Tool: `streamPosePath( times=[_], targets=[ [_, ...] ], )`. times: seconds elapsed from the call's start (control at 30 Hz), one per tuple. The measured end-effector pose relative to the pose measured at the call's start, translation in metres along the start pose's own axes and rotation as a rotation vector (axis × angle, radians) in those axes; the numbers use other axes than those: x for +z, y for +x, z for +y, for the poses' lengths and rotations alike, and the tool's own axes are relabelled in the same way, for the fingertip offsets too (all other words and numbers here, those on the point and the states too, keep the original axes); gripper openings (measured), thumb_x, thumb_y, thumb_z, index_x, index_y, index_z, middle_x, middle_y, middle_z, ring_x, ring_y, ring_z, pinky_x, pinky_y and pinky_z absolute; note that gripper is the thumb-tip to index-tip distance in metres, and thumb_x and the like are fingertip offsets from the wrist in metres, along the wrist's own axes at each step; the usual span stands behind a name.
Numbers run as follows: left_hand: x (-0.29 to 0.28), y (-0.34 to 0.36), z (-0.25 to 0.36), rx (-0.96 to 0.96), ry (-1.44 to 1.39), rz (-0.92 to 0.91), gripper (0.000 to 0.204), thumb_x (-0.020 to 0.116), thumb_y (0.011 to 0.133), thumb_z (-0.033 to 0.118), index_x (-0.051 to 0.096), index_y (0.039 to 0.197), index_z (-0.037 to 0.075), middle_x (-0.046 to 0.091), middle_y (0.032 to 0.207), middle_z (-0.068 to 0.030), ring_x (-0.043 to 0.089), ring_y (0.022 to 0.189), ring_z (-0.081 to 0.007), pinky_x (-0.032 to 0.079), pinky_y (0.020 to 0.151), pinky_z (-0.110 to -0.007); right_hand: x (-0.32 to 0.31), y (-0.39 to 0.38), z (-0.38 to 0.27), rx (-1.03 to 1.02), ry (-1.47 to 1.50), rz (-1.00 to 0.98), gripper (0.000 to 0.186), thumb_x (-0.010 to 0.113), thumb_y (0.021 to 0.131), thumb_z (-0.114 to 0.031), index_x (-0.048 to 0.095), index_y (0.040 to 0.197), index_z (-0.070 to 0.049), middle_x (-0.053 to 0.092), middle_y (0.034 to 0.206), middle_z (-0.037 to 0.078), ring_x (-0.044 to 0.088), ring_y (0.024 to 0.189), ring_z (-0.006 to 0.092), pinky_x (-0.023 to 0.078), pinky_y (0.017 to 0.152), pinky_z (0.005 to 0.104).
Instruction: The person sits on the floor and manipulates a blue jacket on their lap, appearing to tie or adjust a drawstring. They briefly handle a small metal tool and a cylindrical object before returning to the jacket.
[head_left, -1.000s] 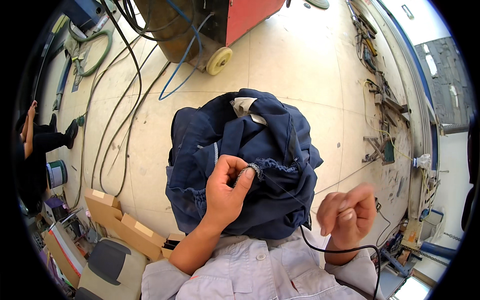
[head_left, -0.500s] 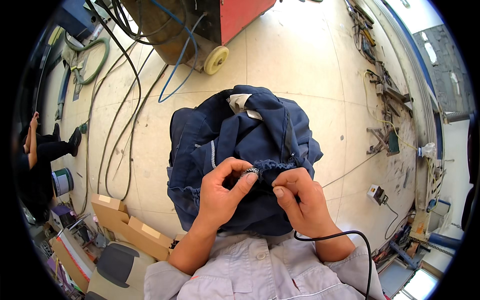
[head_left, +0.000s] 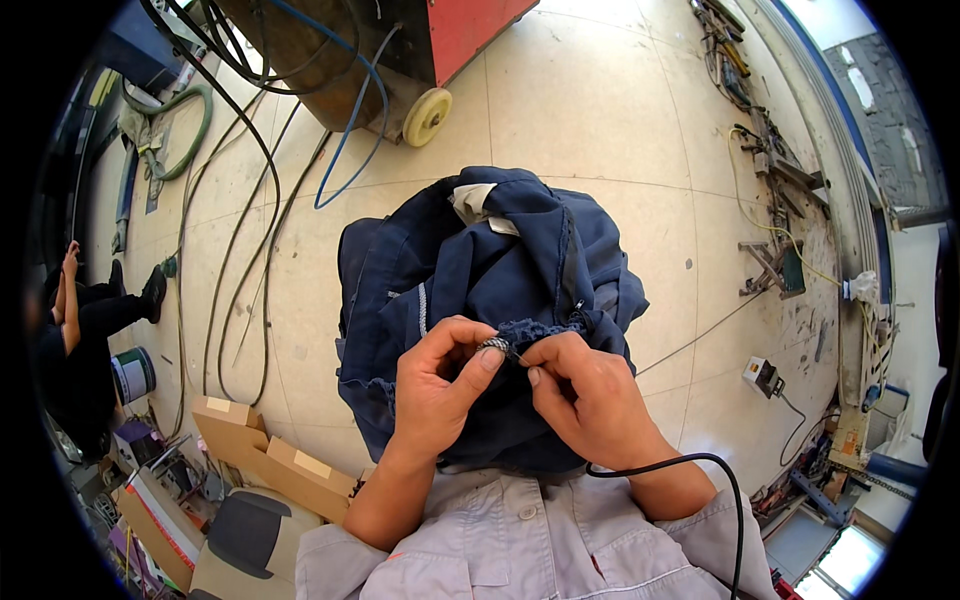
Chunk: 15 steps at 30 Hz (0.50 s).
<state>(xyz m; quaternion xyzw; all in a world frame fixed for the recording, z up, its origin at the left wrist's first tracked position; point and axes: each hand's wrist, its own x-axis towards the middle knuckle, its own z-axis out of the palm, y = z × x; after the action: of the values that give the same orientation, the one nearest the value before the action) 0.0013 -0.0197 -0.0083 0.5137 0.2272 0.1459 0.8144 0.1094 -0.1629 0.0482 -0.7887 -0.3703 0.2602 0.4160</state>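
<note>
A bunched navy garment [head_left: 490, 265] lies over my lap, with a zip, a pale patch inside and grey piping. Between the thumb and forefinger of my left hand [head_left: 440, 385] is a short black-and-white braided cord [head_left: 494, 344], at the garment's ruffled, frayed-looking edge [head_left: 535, 329]. My right hand [head_left: 590, 400] is closed in a pinch just right of the cord, its fingertips almost meeting the left ones. Whatever it pinches is too small to make out. A black cable [head_left: 690, 462] crosses over my right wrist.
Ahead stands a red-sided machine [head_left: 475, 35] on a cream wheel [head_left: 427, 117], with hoses and cables trailing across the tiled floor. Cardboard boxes [head_left: 265, 450] and a chair [head_left: 245, 535] are at lower left. Another person [head_left: 95, 320] sits at far left. Tools [head_left: 770, 170] line the right wall.
My right hand has moved left, up to the braided cord and my left fingertips. The left hand keeps its pinch. The view has shifted slightly.
</note>
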Motion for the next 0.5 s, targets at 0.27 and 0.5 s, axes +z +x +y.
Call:
streamPosePath(
  times=[0.27, 0.5],
  targets=[
    [0.0, -0.002, 0.007, 0.144, 0.252, 0.031, 0.017, 0.074, 0.088, 0.001, 0.066, 0.103, -0.001, 0.062, 0.093, -0.0038, 0.057, 0.082, -0.0084, 0.046, 0.073, -0.022, 0.001, 0.005, -0.001, 0.0, 0.01, 0.005, 0.016, 0.064, 0.09, -0.002, 0.056, 0.104, -0.004, 0.065, 0.077, 0.013, 0.067, 0.068, 0.0312, 0.051, 0.06, 0.0386],
    [0.004, -0.007, 0.005, 0.509, 0.644, 0.09, 0.024, 0.08, 0.076, -0.001, 0.069, 0.096, 0.004, 0.066, 0.092, -0.0112, 0.064, 0.077, -0.0199, 0.049, 0.067, -0.028, 0.008, 0.0, -0.001, 0.082, 0.119, 0.03, 0.013, 0.063, 0.092, 0.0, 0.054, 0.102, -0.001, 0.066, 0.077, 0.016, 0.067, 0.068, 0.0315, 0.051, 0.059, 0.0361]
  ],
)
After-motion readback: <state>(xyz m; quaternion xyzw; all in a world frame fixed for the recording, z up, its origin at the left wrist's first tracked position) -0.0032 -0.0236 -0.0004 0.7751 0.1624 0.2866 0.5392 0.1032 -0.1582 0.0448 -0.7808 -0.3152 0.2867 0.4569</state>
